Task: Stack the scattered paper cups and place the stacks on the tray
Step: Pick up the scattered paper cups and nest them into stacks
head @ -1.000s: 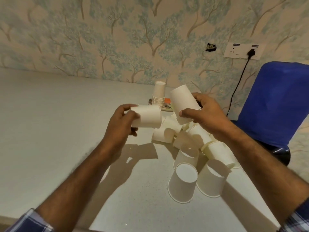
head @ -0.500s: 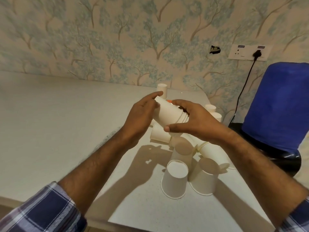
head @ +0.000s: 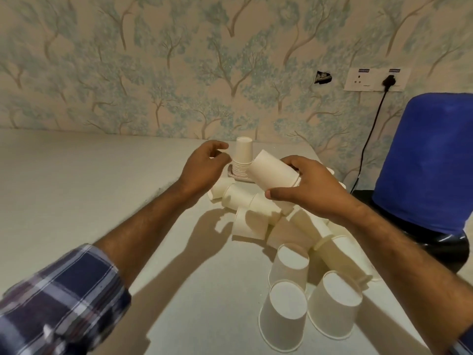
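My right hand [head: 309, 188] grips a short stack of white paper cups [head: 272, 171], tilted with its closed base up and to the left. My left hand [head: 204, 166] hovers beside it with loosely curled fingers and holds nothing. Behind them an upside-down stack of cups [head: 242, 157] stands on the tray [head: 236, 177], mostly hidden. Several loose cups [head: 249, 222] lie scattered on the table below my hands. Three more cups [head: 284, 319] stand upside down near the front.
The pale table [head: 76, 190] runs to a papered wall. A blue-covered water jar [head: 432, 162] on a black base stands to the right, beyond the table's edge. A black cable [head: 368, 139] hangs from the wall socket [head: 376, 79].
The cup from my left hand has been slid onto the cup in my right. My left hand has let go and drawn away to the left.
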Motion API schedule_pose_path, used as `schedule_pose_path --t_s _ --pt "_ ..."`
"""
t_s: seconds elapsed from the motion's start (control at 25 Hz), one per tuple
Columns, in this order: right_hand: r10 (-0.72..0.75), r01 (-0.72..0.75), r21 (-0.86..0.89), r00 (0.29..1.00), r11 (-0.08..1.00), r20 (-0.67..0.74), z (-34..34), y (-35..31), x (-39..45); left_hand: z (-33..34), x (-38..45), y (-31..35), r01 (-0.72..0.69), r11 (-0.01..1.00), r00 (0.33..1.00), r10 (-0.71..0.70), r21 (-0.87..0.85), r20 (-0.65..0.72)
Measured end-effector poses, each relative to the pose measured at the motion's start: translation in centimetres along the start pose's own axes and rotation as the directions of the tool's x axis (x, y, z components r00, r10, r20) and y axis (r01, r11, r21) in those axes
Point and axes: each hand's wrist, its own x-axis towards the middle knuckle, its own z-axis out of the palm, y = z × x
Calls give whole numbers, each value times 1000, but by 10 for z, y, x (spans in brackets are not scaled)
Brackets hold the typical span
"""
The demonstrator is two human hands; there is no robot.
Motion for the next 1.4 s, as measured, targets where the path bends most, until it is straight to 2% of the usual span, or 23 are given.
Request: schedule_pose_path --t_s 0.12,0.2,0.28,0.36,0.44,0.56,0.64,0.68,0.76,0.8,0.84,0.96,1.04,1.08,1.12,1.16,1.2,1.24,1.28,1.32,1.4 --pt "64 -61 62 996 996 -57 -2 9 15 8 38 -33 -68 945 994 35 320 106" --pt "97 -89 95 992 991 -85 -1 14 24 17 58 -56 -154 855 974 48 496 221" --pt "115 -101 123 988 987 -107 -1 17 31 23 75 -75 -214 732 947 -6 647 320" --pt "128 -113 136 986 984 -105 -2 21 35 27 87 -89 -211 652 927 -104 729 362" --pt "132 -120 125 987 985 -92 -3 24 39 30 94 -101 -187 643 918 -156 743 366" --pt "137 -129 97 987 987 -85 -3 29 44 29 97 -112 -185 709 921 -116 680 372" --pt "140 -132 93 986 987 -84 -3 31 48 24 99 -118 -222 742 896 -100 632 432" --pt "142 -134 96 986 986 -84 -2 31 49 20 100 -120 -268 719 869 -107 641 483" --pt "143 -133 110 986 985 -81 -1 32 53 13 100 -123 -398 538 821 -153 744 550" --pt "144 -134 121 987 984 -78 0 32 54 10 100 -123 -448 440 814 -158 778 559" --pt "146 -136 129 987 982 -71 2 31 55 6 99 -123 -474 384 813 -154 793 561" --pt "148 -139 140 988 980 -53 7 29 54 -5 96 -118 -444 382 852 -100 811 514" --pt "150 -142 137 987 980 -49 9 27 52 -13 94 -111 -363 475 908 -12 802 418" --pt "151 -143 136 987 980 -50 9 27 51 -15 91 -105 -290 593 944 47 751 327" --pt "154 -145 139 987 980 -51 10 26 51 -17 88 -97 -190 754 976 75 628 206" --pt "157 -147 147 986 978 -54 11 25 51 -18 85 -85 -71 907 996 40 415 83" --pt "159 -149 158 986 976 -56 12 23 50 -16 83 -71 35 990 999 -36 135 5" --pt "157 -146 162 986 976 -57 15 21 51 -14 81 -56 111 985 994 -113 -134 -8" --pt "151 -140 156 987 978 -57 18 18 51 -10 76 -42 147 931 988 -153 -335 11" --pt "141 -132 140 989 981 -54 22 14 51 -5 70 -30 146 874 988 -152 -463 25" --pt "118 -113 105 992 988 -48 29 8 53 7 54 -12 80 816 996 -91 -573 8"
